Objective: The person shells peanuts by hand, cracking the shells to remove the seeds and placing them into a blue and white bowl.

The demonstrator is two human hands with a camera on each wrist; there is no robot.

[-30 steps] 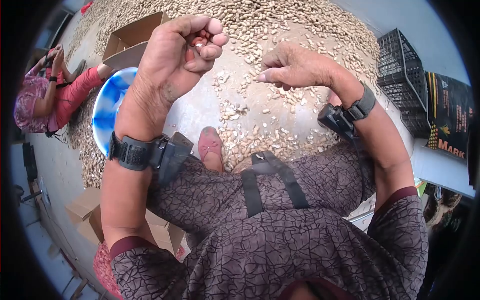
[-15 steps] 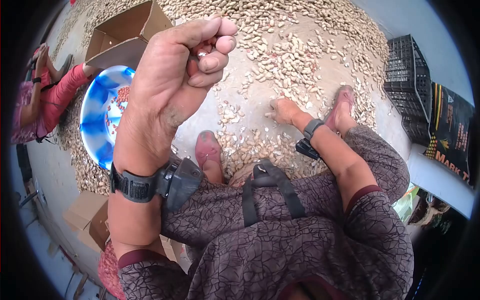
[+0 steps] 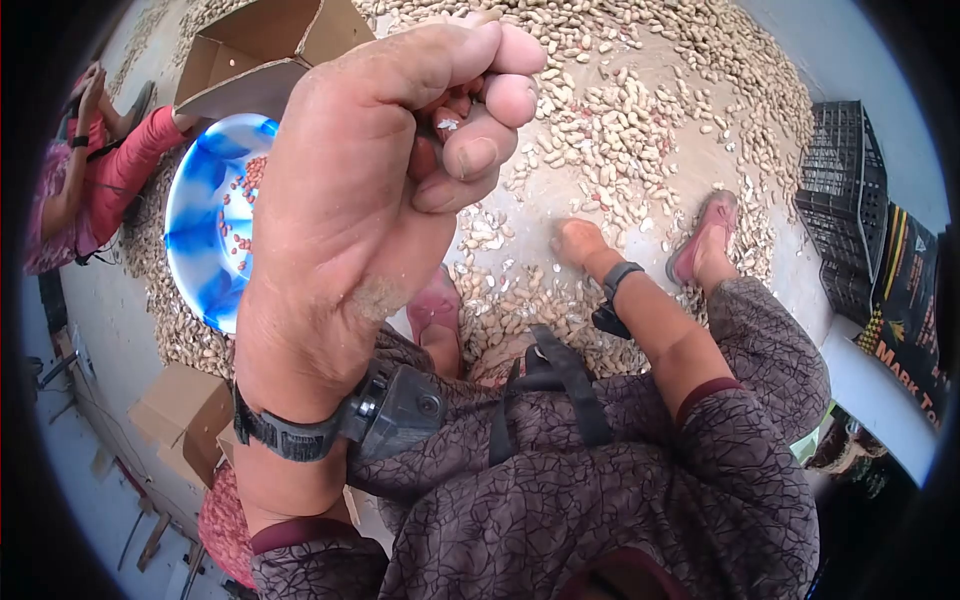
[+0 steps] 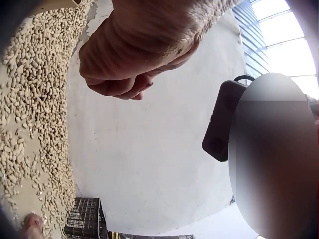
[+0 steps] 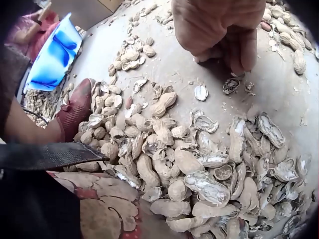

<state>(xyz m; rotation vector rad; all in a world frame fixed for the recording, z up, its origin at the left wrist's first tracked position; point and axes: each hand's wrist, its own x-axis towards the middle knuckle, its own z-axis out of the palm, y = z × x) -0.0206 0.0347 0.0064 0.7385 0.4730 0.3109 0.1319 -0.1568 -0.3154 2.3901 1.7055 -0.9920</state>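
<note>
Large in the head view, my left hand (image 3: 370, 170) is raised with its palm up and fingers curled. It holds several red-skinned peanut kernels (image 3: 452, 112) with a white shell fleck among them. The left wrist view shows only the hand's outer side, so the kernels are hidden there. My right hand (image 5: 219, 30) is low over the floor, fingers pointing down, fingertips right by a broken peanut shell (image 5: 231, 85). I cannot tell whether anything is between its fingers. Close by lies a heap of cracked shells and whole peanuts (image 5: 187, 162).
Left of me stands a blue-and-white basin (image 3: 195, 200) with red kernels (image 3: 243, 240) inside, beside an open cardboard box (image 3: 250, 50). A seated person (image 3: 95, 190) is beyond it. Peanuts in shells (image 3: 640, 120) cover the floor ahead. A black crate (image 3: 845, 190) stands at right.
My right hand has gone down from chest height to the floor. My left hand has come nearer the head camera, still holding kernels; the basin's kernels have come into view.
</note>
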